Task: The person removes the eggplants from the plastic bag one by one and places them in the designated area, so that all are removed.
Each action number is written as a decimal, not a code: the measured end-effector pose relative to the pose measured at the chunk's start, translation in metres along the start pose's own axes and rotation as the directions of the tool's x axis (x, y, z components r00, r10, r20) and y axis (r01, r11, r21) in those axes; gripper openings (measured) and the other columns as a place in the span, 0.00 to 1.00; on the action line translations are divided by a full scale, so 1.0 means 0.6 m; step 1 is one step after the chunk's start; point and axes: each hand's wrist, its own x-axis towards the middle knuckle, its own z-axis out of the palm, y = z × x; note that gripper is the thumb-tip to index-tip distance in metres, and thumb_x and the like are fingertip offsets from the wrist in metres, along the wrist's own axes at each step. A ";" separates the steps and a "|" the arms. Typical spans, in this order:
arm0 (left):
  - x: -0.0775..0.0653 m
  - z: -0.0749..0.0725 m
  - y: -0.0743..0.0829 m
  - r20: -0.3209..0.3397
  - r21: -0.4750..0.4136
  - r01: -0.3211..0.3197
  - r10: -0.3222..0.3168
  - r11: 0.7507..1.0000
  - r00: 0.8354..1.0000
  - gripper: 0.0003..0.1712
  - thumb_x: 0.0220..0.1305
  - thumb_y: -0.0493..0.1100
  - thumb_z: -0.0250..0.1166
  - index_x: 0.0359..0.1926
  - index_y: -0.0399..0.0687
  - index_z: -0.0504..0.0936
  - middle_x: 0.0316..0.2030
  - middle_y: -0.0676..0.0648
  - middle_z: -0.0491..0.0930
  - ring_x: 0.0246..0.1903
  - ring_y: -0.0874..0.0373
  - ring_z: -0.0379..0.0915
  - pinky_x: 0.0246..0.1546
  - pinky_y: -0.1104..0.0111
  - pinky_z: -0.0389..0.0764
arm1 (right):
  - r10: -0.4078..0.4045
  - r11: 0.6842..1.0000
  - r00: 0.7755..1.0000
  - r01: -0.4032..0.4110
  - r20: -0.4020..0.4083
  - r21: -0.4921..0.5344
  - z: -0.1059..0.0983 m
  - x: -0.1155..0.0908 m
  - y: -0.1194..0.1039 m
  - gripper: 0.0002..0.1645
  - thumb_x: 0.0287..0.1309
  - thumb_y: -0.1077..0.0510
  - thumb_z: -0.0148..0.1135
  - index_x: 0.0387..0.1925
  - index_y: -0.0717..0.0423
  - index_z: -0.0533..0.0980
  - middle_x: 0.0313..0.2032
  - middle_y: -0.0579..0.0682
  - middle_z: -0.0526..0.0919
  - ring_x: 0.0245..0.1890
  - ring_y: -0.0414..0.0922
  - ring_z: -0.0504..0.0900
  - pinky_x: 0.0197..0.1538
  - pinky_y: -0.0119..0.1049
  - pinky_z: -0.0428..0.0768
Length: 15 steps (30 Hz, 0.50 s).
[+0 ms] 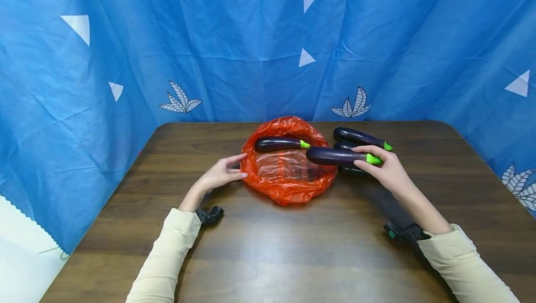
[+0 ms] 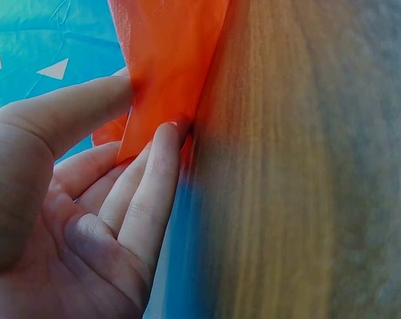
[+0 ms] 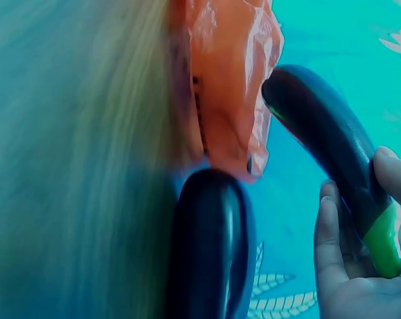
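From my seat, the left edge of the scene starts with a white patch [image 1: 23, 247] at the bottom corner, then a blue curtain [image 1: 251, 14] printed with pale triangles and leaves, hanging across the back and round to the right. In front of it stands the brown wood-grain table [image 1: 268, 256], its far corners rounded, a pale glare on the near middle. The red plastic bag [image 1: 286, 196] sits mouth-up toward the far side, one eggplant [image 1: 276, 144] lying inside near the back rim. Just right of the bag, more eggplants [image 1: 360, 136] lie bunched on the wood.

I have the left hand [image 1: 218, 173] reaching in from a cream sleeve [image 1: 167, 252], thumb and fingers spread on the bag's left side with the plastic caught between them. The right hand [image 1: 388, 168] angles inward, pinching the held eggplant [image 1: 335, 156] by its green stem end; the eggplant lies nearly level, its dark blunt end over the bag's right rim. The two hands are well apart.
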 end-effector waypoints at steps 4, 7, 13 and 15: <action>-0.001 0.003 -0.004 0.016 0.003 0.000 0.000 1.000 1.000 0.39 0.60 0.35 0.65 0.69 0.35 0.57 0.65 0.33 0.58 0.52 0.43 0.72 0.48 0.63 0.75 | 0.039 0.999 0.999 -0.039 -0.011 -0.026 -0.022 -0.023 0.010 0.21 0.61 0.53 0.61 0.55 0.54 0.75 0.44 0.56 0.69 0.38 0.48 0.63 0.30 0.30 0.70; 0.000 0.004 -0.003 0.012 -0.006 -0.012 0.012 1.000 1.000 0.38 0.60 0.35 0.64 0.68 0.34 0.57 0.65 0.32 0.58 0.52 0.43 0.72 0.48 0.62 0.75 | 0.051 0.998 0.998 -0.052 -0.030 -0.035 -0.041 -0.034 0.018 0.21 0.62 0.54 0.60 0.56 0.51 0.74 0.42 0.52 0.69 0.36 0.46 0.63 0.29 0.32 0.68; 0.002 -0.001 0.003 0.017 -0.016 -0.018 0.018 1.000 1.000 0.38 0.60 0.34 0.64 0.68 0.33 0.57 0.65 0.32 0.58 0.53 0.43 0.71 0.48 0.62 0.75 | 0.047 0.998 0.998 -0.048 -0.048 -0.031 -0.066 -0.049 0.033 0.20 0.62 0.56 0.59 0.56 0.49 0.75 0.41 0.45 0.70 0.35 0.44 0.63 0.28 0.34 0.67; 0.002 -0.003 0.004 0.017 -0.016 -0.015 0.016 1.000 1.000 0.38 0.60 0.34 0.64 0.68 0.34 0.57 0.64 0.32 0.59 0.53 0.43 0.71 0.48 0.63 0.75 | 0.043 0.999 0.998 -0.044 -0.046 -0.029 -0.071 -0.054 0.036 0.20 0.63 0.57 0.59 0.57 0.49 0.74 0.41 0.45 0.70 0.35 0.43 0.63 0.28 0.35 0.67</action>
